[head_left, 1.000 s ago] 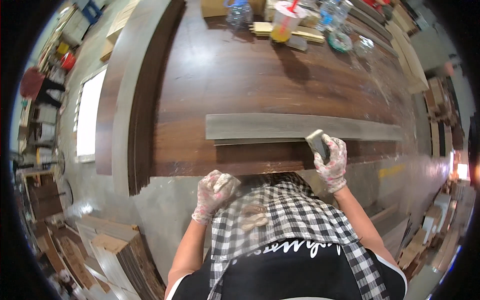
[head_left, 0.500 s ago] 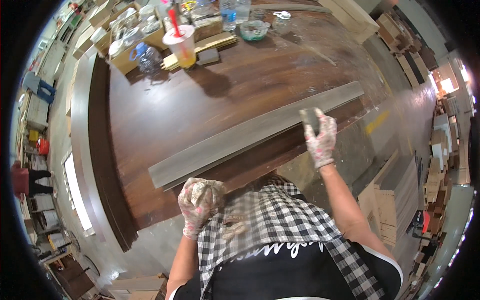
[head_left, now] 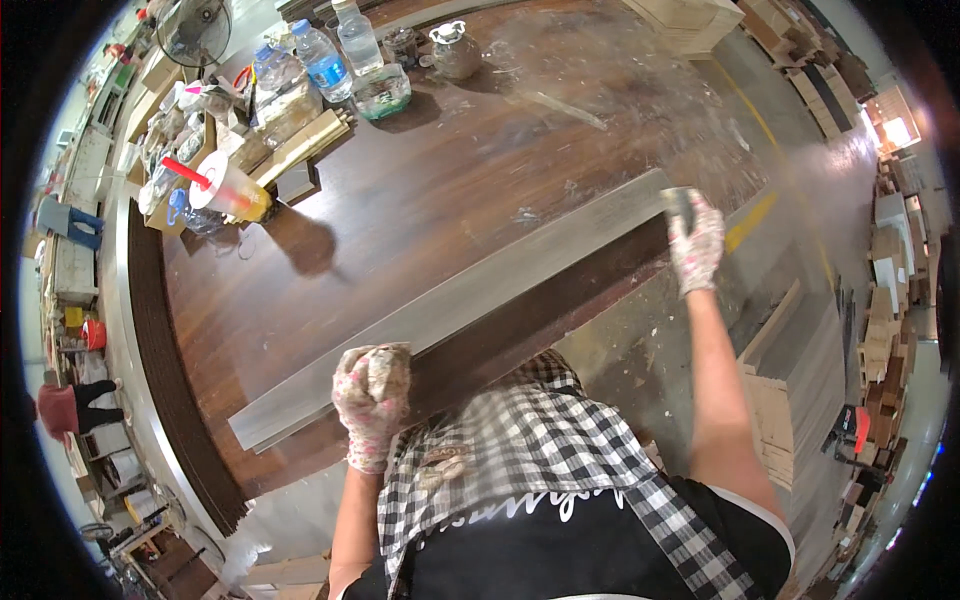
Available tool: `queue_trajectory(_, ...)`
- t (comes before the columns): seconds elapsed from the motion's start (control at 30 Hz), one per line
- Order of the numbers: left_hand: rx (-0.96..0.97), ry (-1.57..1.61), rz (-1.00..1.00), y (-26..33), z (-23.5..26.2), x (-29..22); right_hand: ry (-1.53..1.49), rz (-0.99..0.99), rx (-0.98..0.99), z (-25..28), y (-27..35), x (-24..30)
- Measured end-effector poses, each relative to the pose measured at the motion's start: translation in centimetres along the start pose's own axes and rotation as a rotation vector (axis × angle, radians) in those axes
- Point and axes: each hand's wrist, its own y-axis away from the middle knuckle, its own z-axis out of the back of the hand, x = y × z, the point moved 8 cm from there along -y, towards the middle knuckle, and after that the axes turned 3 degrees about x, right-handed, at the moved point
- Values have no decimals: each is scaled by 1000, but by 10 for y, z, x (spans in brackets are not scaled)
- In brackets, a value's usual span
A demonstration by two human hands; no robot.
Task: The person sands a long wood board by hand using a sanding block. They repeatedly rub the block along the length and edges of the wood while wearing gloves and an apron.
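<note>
At the centre of the frame, a long grey wood plank (head_left: 470, 292), lying diagonally from lower left to upper right, with a second layer just showing along its lower edge. Near its upper-right end, a small rectangular block (head_left: 681, 208), gripped between the thumb and fingers of the gloved right hand (head_left: 700, 243); contact with the plank impossible to tell. Near the plank's lower-left part, the gloved left hand (head_left: 372, 393), fingers curled closed; whether around anything, impossible to tell. Step in hand, by judgement: block work along the plank, now at the far end. Called for next, by judgement: a firm hold on the block and a steady plank.

Underneath, a dark brown tabletop (head_left: 430, 185). At the upper left of the frame, a lidded plastic cup (head_left: 230, 190) with a red straw and amber liquid low inside; beside it, a blue-capped bottle (head_left: 197, 214), contents unclear. Farther up, a water bottle (head_left: 322, 62) with a blue label, a greenish plastic tub (head_left: 382, 93), contents too small to tell, and a clear jar (head_left: 456, 52), seemingly see-through.
</note>
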Motion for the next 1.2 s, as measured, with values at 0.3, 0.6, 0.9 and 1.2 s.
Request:
queue_trajectory(0.3, -25, -226, -119, -40, -47, -46, -1181, 79, 111, -12, 23, 225)
queue_trajectory(0.6, -256, -764, 178, 35, 98, 88, -962, 8, 217, -60, 45, 235)
queue_trajectory(0.9, -753, 456, 493, 116, 275, 184, -932, 37, 146, -65, 37, 234)
queue_trajectory(1.2, -27, -434, -23, 6, -11, 38, -1112, -108, 151, -68, 49, 241)
